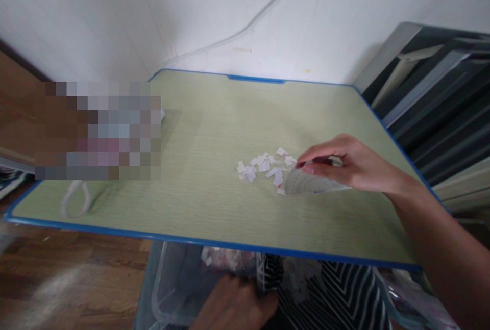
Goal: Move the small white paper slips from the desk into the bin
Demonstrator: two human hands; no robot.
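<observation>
My right hand [340, 164] pinches a clear, ribbed plastic piece, like a cup [306, 182], between thumb and fingers. The cup is tilted low over the table, its curved edge beside a scatter of small white paper pieces [264, 162]. Some pieces lie against or under that edge; I cannot tell which. Below the table's near edge, my left hand [239, 302] is at a clear plastic box [172, 284], back upward, knuckles bent. Its fingertips are hidden, so what they touch does not show. In the box lies a whitish and pink heap [229, 257].
The pale green table [191, 110] has a blue rim. A pixelated patch [111, 131] covers things at the left, with a white loop [76, 200] below it. Dark panels [440, 85] stand at the right. A cable [252, 24] runs along the white wall.
</observation>
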